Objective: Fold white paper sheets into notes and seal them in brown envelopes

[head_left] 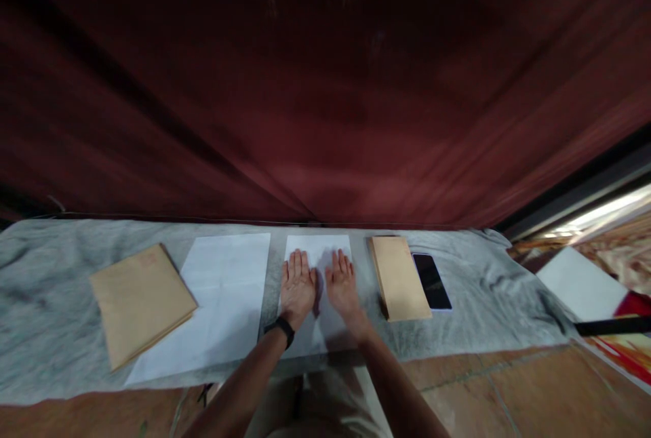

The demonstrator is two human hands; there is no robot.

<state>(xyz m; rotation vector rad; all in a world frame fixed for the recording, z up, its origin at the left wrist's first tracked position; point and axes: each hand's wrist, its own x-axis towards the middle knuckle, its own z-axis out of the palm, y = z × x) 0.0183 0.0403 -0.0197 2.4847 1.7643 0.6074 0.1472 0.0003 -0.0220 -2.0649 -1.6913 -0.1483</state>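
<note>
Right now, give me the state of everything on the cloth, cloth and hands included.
Left hand: fingers extended
Right hand: fingers extended
Center white sheet: flat, partly covered
Left white sheet: flat, partly covered
Left kraft-paper stack: lying askew
Right kraft-paper stack: lying flat, layers showing
Smartphone: face up, screen dark
Gray cloth: spread, wrinkled

Dim overall, red curtain sinking to near-black up top, blown-out glare far right, soft shadows by left hand and right hand on white paper, wide-angle stretch toward edges, fine detail smeary.
</note>
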